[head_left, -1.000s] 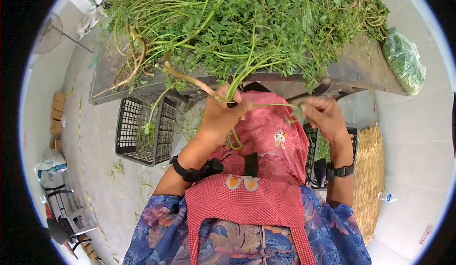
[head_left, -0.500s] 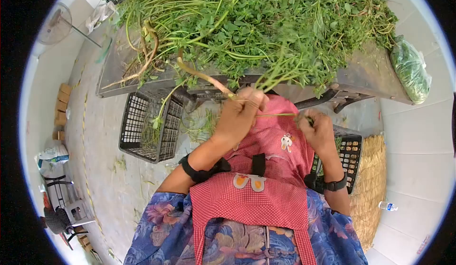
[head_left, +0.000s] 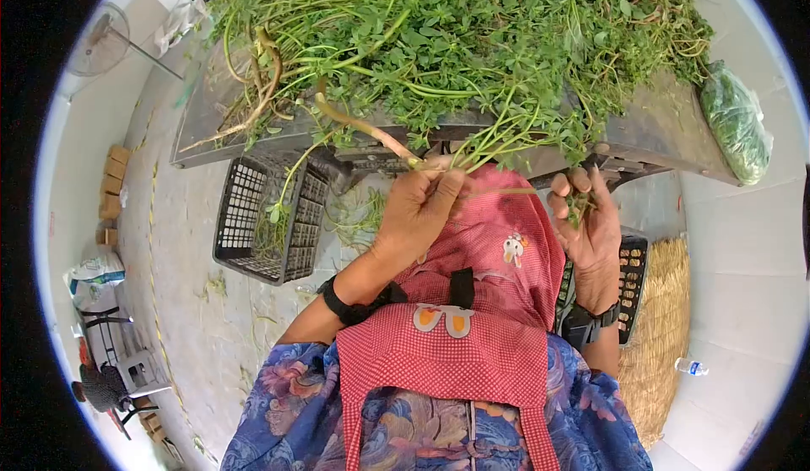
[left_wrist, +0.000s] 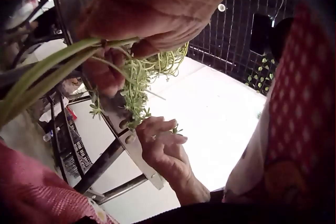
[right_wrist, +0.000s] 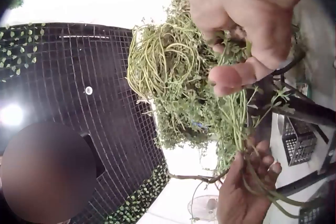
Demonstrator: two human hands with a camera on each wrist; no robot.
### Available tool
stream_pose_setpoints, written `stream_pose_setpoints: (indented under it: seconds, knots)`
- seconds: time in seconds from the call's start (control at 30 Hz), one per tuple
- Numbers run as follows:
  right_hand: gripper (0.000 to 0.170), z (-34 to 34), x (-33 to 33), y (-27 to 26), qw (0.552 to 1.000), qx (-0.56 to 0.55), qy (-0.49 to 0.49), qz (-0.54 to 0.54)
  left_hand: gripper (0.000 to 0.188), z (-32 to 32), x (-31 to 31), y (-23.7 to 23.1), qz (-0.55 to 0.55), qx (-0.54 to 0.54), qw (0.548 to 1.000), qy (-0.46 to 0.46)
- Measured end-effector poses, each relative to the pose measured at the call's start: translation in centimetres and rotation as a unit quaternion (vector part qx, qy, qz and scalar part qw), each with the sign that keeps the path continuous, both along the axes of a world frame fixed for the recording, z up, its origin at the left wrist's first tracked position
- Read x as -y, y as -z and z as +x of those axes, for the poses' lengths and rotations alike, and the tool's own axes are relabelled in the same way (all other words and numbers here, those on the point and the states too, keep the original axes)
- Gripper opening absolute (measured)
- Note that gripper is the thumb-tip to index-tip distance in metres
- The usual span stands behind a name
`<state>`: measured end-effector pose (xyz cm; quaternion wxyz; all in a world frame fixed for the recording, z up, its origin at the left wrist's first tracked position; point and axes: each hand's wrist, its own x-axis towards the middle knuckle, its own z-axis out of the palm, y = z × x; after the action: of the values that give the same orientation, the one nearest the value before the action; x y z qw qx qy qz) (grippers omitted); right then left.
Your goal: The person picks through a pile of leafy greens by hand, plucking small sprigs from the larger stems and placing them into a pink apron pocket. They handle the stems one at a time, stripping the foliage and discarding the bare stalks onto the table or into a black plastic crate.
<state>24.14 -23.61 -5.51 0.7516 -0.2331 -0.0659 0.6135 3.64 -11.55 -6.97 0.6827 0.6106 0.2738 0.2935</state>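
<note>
My left hand (head_left: 419,205) grips a bunch of leafy green stems (head_left: 498,138) between thumb and fingers, in front of the table edge. A thick pinkish-brown stem (head_left: 363,127) runs from the table edge to its fingertips. The held stems' bare ends (left_wrist: 47,74) trail out past that hand in the left wrist view. To the right, my right hand (head_left: 593,222) is turned palm up with fingers loosely spread, and a small leafy sprig (head_left: 577,207) lies among them. A thin stalk (head_left: 502,190) stretches from the left hand toward it.
A large heap of leafy stems (head_left: 472,40) covers the table (head_left: 654,133). A bag of greens (head_left: 737,125) lies at its right end. Black crates (head_left: 305,226) stand on the floor on both sides. A woven straw mat (head_left: 662,319) and a bottle (head_left: 692,366) are at right.
The right hand was pinching the thin stalk and has loosened, its fingers spreading with a leafy sprig among them. The left hand still grips the stems, slightly farther right than before.
</note>
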Motion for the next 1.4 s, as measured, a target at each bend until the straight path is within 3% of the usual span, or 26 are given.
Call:
stream_pose_setpoints:
  seconds: [0.17, 0.23, 0.27, 0.33, 0.4, 0.57, 0.63, 0.67, 0.73, 0.87, 0.97, 1.03, 1.17, 1.27, 1.33, 1.4]
  knots:
    - [0.016, -0.6, -1.0, -1.2, 0.99, 0.125, -0.059, 0.014, 0.03, 0.2, 0.4, -0.5, 0.066, 0.022, 0.997, -0.044]
    - [0.015, -0.5, -1.2, -1.5, 0.98, 0.178, -0.081, 0.03, 0.026, 0.3, 0.6, -0.6, 0.042, 0.011, 0.997, -0.067]
    - [0.015, -0.6, -1.2, -1.7, 0.967, 0.237, -0.086, -0.019, 0.026, 0.3, 0.5, -0.7, 0.042, 0.01, 0.997, -0.065]
    - [0.015, -1.3, -1.8, -1.3, 0.949, 0.295, -0.091, -0.068, 0.022, 0.1, 0.2, -0.9, -0.056, 0.023, 0.997, -0.043]
    - [0.017, -2.7, -2.7, 0.4, 0.852, 0.515, 0.011, -0.096, 0.022, 0.2, 0.3, -0.7, -0.094, 0.03, 0.994, -0.055]
    - [0.017, -3.1, -2.6, 0.8, 0.868, 0.482, 0.034, -0.116, 0.022, 0.0, 0.4, -1.7, -0.182, 0.051, 0.982, -0.025]
    - [0.015, -2.9, -2.4, 0.9, 0.916, 0.388, 0.018, -0.099, 0.021, 0.0, 0.3, -1.8, -0.191, 0.069, 0.979, 0.005]
    - [0.015, -2.9, -2.5, 0.9, 0.916, 0.388, 0.019, -0.099, 0.021, 0.0, 0.4, -1.8, -0.191, 0.069, 0.979, 0.006]
    - [0.013, -3.1, -2.8, 1.0, 0.937, 0.332, 0.016, -0.111, 0.02, 0.1, 0.6, -2.0, -0.065, 0.045, 0.996, 0.029]
    - [0.013, -3.5, -2.9, 1.7, 0.946, 0.313, 0.032, -0.083, 0.021, 0.3, 1.0, -1.8, -0.07, 0.043, 0.996, 0.037]
    - [0.013, -3.7, -2.9, 1.1, 0.928, 0.361, 0.062, -0.076, 0.02, 0.5, 1.2, -1.5, 0.02, 0.017, 0.999, 0.024]
    - [0.012, -3.6, -2.9, 0.9, 0.947, 0.308, 0.048, -0.077, 0.017, 0.8, 1.6, -1.5, 0.023, 0.024, 0.999, -0.006]
    - [0.013, -2.8, -2.6, 1.8, 0.929, 0.351, -0.042, -0.107, 0.016, 0.4, 1.5, -2.2, -0.015, -0.014, 1.0, 0.022]
    - [0.014, -2.6, -2.9, 2.6, 0.946, 0.307, -0.013, -0.106, 0.016, 0.4, 1.4, -1.3, 0.023, 0.031, 0.999, 0.019]
    - [0.014, -3.0, -3.4, 2.3, 0.949, 0.3, 0.078, -0.062, 0.016, 0.3, 1.4, -1.9, 0.026, 0.01, 0.999, 0.037]
    - [0.018, -2.4, -3.2, 2.1, 0.949, 0.313, 0.038, -0.031, 0.015, 0.3, 1.3, -1.7, 0.024, 0.013, 0.999, 0.033]
